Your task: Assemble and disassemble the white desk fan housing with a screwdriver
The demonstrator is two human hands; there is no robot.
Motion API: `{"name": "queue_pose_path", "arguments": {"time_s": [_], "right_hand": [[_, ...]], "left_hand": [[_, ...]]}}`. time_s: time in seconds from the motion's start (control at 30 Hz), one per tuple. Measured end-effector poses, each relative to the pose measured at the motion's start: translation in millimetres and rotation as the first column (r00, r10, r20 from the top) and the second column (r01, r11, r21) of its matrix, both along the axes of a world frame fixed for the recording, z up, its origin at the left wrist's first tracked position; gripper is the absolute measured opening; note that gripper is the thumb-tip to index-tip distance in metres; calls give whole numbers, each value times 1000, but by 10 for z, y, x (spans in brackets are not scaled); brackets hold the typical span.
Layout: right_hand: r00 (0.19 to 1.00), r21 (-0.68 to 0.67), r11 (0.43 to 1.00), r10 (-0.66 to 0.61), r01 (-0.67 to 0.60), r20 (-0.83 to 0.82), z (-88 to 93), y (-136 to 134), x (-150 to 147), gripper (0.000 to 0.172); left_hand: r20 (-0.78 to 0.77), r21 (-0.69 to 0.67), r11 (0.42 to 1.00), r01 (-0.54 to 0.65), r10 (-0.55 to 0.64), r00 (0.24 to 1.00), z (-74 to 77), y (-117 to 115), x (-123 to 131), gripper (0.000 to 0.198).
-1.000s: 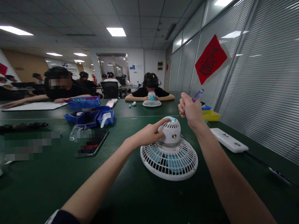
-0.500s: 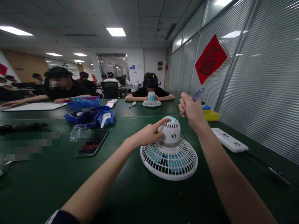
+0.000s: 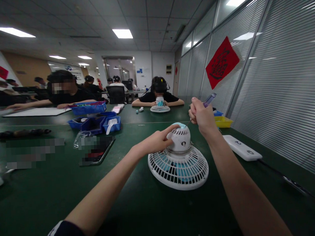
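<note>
Head view | white plastic fan with light-blue blades point(image 3: 178, 159) was stood grille-down on dark green table point(image 3: 130, 209) | its rounded white housing point(image 3: 178, 140) was gripped by left hand point(image 3: 158, 140) | translucent purple-handled screwdriver point(image 3: 209, 99) was clenched in right hand point(image 3: 203, 116), slanted toward housing top

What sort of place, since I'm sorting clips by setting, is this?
Probably an office doubling as a workshop: there is a desk chair in the background, with blue bins and a fan nearer the camera.

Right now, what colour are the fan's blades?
The blades are light blue, clearest in the head view.
</note>
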State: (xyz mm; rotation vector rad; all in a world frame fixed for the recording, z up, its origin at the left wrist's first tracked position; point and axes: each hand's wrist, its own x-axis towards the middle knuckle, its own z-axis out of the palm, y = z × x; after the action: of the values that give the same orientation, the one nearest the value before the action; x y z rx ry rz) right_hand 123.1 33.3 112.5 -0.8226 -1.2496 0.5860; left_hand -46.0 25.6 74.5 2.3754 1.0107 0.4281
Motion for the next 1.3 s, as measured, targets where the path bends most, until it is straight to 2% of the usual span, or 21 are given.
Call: {"name": "queue_pose_path", "arguments": {"time_s": [0.53, 1.3], "right_hand": [[998, -19, 999, 32, -33, -58, -18, 15, -34, 50], [998, -7, 999, -45, 46, 39, -49, 58, 18, 53]], "left_hand": [[-12, -18, 1000, -10, 10, 1000, 9, -8, 3, 64], [-30, 1, 1000, -12, 12, 999, 25, -21, 7, 64]]}}
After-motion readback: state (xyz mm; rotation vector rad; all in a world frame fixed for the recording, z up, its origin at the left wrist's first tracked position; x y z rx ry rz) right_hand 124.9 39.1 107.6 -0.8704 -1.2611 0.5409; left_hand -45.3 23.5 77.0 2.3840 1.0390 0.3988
